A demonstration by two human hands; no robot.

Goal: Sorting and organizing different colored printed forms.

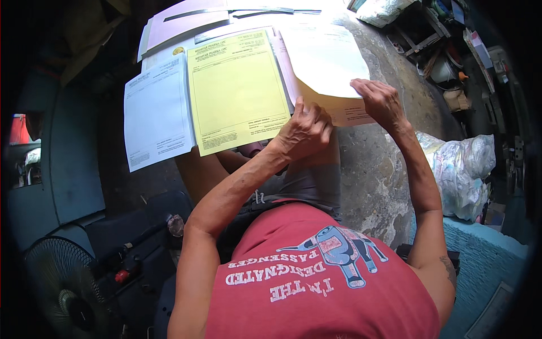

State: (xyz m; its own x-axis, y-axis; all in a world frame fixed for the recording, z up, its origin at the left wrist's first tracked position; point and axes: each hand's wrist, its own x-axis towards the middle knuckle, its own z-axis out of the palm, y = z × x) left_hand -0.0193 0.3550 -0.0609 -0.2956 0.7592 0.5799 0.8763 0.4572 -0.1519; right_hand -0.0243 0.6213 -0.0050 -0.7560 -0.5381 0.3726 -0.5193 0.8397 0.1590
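My left hand [307, 124] has its fingers curled on the lower edge of the paper stack, where a pink sheet [287, 62] shows between the yellow form and the white sheets. My right hand [375, 99] pinches the lower right corner of a lifted white sheet [322, 56], which curves up over a pinkish printed sheet [350, 116]. A yellow form [231, 90] lies left of my left hand, and a pale blue form [153, 113] lies at the far left, overhanging the edge. More pink and white papers [192, 18] are spread behind them.
A worn concrete surface [364, 186] runs along the right, with wrapped plastic bundles [454, 169] on it and a turquoise block [480, 271] nearer. Cluttered racks [446, 68] stand at the back right. A fan [62, 288] and dark equipment [130, 254] are at the lower left.
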